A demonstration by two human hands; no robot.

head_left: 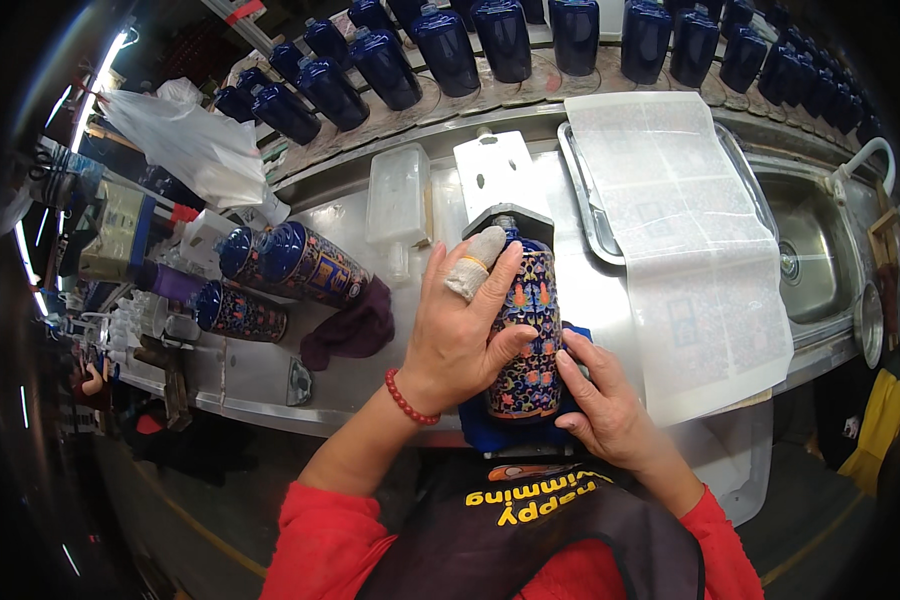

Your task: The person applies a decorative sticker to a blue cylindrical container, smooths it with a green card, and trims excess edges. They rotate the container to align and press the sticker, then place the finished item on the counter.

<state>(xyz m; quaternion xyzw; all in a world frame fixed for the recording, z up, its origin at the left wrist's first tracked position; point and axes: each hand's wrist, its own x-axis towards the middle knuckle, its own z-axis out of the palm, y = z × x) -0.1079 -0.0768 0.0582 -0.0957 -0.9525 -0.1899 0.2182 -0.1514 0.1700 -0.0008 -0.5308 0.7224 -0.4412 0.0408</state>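
Observation:
A dark blue bottle with a colourful floral pattern (535, 330) lies in front of me, its neck pointing away toward a grey metal bracket (510, 215). My left hand (460, 325) grips its left side and top, thumb across the pattern. A cloth finger cover (475, 265) sits on one of that hand's fingers. Along the lower right side, my right hand (610, 400) holds the bottle with its fingers and thumb. Blue cloth (485, 430) shows under the bottle's near end.
Several patterned bottles (315, 265) lie at the left beside a dark purple cloth (350, 325). A clear plastic container (398, 195) stands behind. Printed translucent sheets (690, 270) drape over a metal tray (580, 210), near a sink (805, 260). Plain blue bottles (450, 50) line the conveyor (420, 105).

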